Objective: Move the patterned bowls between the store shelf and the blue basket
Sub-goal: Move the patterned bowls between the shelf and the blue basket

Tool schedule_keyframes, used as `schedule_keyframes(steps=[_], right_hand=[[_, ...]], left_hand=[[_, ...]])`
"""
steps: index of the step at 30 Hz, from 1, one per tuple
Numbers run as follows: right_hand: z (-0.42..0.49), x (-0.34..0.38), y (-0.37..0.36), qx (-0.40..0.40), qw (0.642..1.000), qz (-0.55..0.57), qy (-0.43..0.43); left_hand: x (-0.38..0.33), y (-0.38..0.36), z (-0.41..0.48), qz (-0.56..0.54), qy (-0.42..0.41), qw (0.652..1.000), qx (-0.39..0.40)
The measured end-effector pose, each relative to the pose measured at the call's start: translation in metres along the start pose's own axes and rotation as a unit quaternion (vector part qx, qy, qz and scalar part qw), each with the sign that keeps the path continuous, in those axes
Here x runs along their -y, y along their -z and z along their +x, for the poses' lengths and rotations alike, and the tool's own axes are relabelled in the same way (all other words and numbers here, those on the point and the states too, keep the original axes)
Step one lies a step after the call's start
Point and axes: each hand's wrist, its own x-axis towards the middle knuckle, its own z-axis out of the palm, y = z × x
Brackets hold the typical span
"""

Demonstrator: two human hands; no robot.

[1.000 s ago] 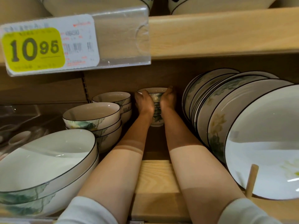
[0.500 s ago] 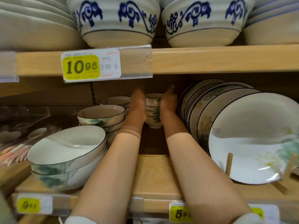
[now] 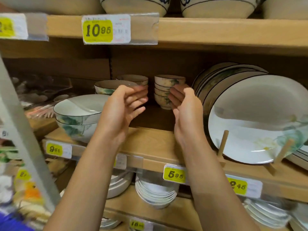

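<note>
Item 1: the stack of small cream bowls with a green leaf pattern and dark rims stands upright at the back of the light wooden middle shelf. It sits between the other bowl stacks on the left and the row of plates on the right.

Item 2: the left hand is raised in front of the shelf, left of the stack and apart from it. Its fingers are loosely curled and motion-blurred. The grip is released and holds nothing.

Item 3: the right hand is raised level with the left, palm turned inward, fingers loosely curved. Its fingertips overlap the lower right side of the stack in this view; whether they touch it cannot be told. The grip is released, and no bowl is lifted.

Item 4: 2 large white bowls with green leaf decoration are nested at the left front of the same shelf. Behind them stand a medium patterned bowl stack and a further bowl stack.

Item 5: the large white plates with dark rims stand on edge at the right, with a wooden peg in front of them.

Item 6: a yellow price label reading 10.95 is fixed to the upper shelf edge, and a yellow label reading 5.95 to the middle shelf edge.

Item 7: a blurred blue shape shows in the lower left corner and is too indistinct to identify.
</note>
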Motion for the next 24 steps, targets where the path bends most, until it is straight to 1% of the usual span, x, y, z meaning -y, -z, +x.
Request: schedule_keyframes(steps=[3,5,9,12,16,19,24], right_hand=[[-0.029,-0.015,0.004,0.039,0.999,0.010,0.013],[-0.046,-0.025,0.008,0.049,0.999,-0.003,0.012],[-0.091,-0.045,0.001,0.123,0.992,0.005,-0.027],[-0.126,-0.066,-0.014,0.173,0.982,0.018,-0.072],[-0.180,-0.109,-0.048,0.223,0.962,-0.001,-0.159],[-0.222,-0.145,-0.080,0.261,0.944,-0.032,-0.200],[-0.288,-0.203,-0.130,0.320,0.911,-0.074,-0.250]], left_hand=[[-0.007,0.030,-0.035,-0.023,0.005,1.000,0.016],[-0.014,0.054,-0.055,-0.037,0.000,0.999,0.002],[-0.030,0.111,-0.106,-0.006,-0.017,0.996,-0.084],[-0.040,0.155,-0.154,0.044,-0.001,0.986,-0.163],[-0.058,0.220,-0.230,0.078,0.026,0.959,-0.272],[-0.075,0.271,-0.282,0.076,0.023,0.931,-0.357],[-0.089,0.341,-0.342,0.087,0.024,0.892,-0.442]])
